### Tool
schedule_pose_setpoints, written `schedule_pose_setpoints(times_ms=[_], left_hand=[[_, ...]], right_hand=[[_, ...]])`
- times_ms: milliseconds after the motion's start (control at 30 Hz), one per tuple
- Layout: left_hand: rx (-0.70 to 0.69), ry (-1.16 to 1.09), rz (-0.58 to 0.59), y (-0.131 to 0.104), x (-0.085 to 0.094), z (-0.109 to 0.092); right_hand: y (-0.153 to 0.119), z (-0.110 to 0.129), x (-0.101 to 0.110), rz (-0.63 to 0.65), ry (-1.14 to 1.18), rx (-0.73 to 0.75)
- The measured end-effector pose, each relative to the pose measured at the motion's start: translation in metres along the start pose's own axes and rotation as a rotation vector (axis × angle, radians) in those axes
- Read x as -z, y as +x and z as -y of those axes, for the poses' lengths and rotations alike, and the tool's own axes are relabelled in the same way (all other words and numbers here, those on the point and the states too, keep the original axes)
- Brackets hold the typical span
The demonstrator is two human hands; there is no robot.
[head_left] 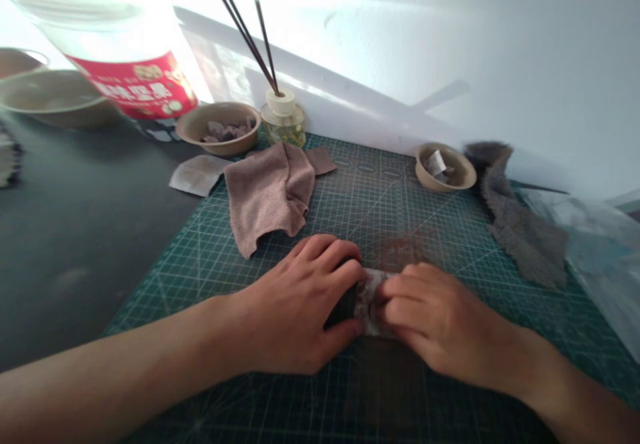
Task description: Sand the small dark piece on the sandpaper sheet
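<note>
So right up close it's all about the pale, brown-streaked piece (pixel 369 304) pinned flat on the green mat (pixel 200 284), caught between two bare hands. The left hand (pixel 310 297) is arched and about half spread, thumb on the near edge and fingertips on the far one, so it's got hold of the left end. The right hand (pixel 445 317) is bunched tight, fingertips bearing down on the right end. Can't tell if there's something tucked inside those curled fingers, they hide it.

My read is that the step in hand is pressing or rubbing the piece. Next move probably calls for a firm left hand so it doesn't skid, plus small, even pressure from the right. It looks thin and a bit crinkly, paper or cloth, too blurry to swear to.

Just past the hands there's a rusty, powdery smudge (pixel 405 247) on the mat's grid lines. Off to the right lies a grey cloth (pixel 525 231), fuzzy with ragged edges, and on the left a dusty pink cloth (pixel 270 191), soft, rumpled, kinda towel-like. A flat whitish scrap (pixel 197 175) sits beside that, half on the dark, smooth table (pixel 75 231).

Further back: a round tan bowl (pixel 445 185) with small bits in it, another tan bowl (pixel 190 131) full of chunky brownish lumps, a squat glass bottle (pixel 285 124) with dark sticks poking out, then a big clear jar with a red label (pixel 140 91) near the white wall (pixel 500 51)
</note>
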State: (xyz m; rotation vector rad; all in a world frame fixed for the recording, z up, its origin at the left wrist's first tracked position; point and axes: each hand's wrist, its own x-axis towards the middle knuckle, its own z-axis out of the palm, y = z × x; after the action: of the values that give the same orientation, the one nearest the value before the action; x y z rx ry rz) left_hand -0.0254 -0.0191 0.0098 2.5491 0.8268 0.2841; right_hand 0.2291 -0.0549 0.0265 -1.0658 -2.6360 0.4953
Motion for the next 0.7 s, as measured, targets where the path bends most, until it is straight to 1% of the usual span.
schedule_pose_setpoints(times_ms=[33, 100, 167, 233, 267, 300, 367, 400, 467, 533, 567, 633, 667, 700], left_hand=[[0.001, 0.001, 0.001, 0.0003, 0.0003, 0.0000], [0.007, 0.000, 0.003, 0.0009, 0.0011, -0.0003], [0.004, -0.009, 0.011, 0.0011, 0.0017, -0.0006], [-0.001, -0.012, 0.011, 0.0010, 0.0017, -0.0004], [-0.005, -0.010, 0.009, 0.0009, 0.0014, -0.0002], [-0.005, -0.007, 0.005, 0.0009, 0.0009, 0.0002], [0.001, 0.000, -0.007, 0.0010, -0.0001, 0.0008], [0.004, 0.000, -0.008, 0.0011, -0.0005, 0.0010], [0.008, -0.004, -0.005, 0.0013, -0.0010, 0.0010], [0.005, -0.006, 0.003, 0.0012, -0.0010, 0.0007], [0.005, -0.004, 0.004, 0.0009, -0.0010, 0.0004], [0.008, 0.005, -0.006, 0.0003, -0.0012, 0.0002], [0.012, 0.010, -0.012, 0.0000, -0.0014, 0.0003], [0.015, 0.013, -0.016, -0.0002, -0.0016, 0.0004]], right_hand=[[-0.0005, -0.0012, 0.0002, -0.022, -0.034, -0.036], [-0.0016, -0.0022, 0.0006, -0.012, -0.054, -0.081], [-0.0022, -0.0004, -0.0003, 0.063, 0.012, -0.031], [-0.0024, 0.0018, -0.0013, 0.049, 0.060, 0.022], [-0.0024, 0.0021, -0.0011, 0.024, 0.039, 0.015], [-0.0028, 0.0017, -0.0001, -0.008, 0.001, -0.025], [-0.0044, 0.0003, 0.0028, -0.030, -0.057, -0.115], [-0.0056, 0.0004, 0.0038, 0.002, -0.049, -0.116], [-0.0073, 0.0029, 0.0028, 0.099, 0.020, -0.075], [-0.0065, 0.0057, -0.0013, 0.069, 0.063, -0.031], [-0.0053, 0.0059, -0.0032, 0.010, 0.050, -0.002], [-0.0026, 0.0029, -0.0042, -0.062, -0.018, -0.062], [-0.0019, 0.0007, -0.0032, -0.072, -0.038, -0.107], [-0.0017, -0.0013, -0.0018, -0.043, -0.035, -0.125]])
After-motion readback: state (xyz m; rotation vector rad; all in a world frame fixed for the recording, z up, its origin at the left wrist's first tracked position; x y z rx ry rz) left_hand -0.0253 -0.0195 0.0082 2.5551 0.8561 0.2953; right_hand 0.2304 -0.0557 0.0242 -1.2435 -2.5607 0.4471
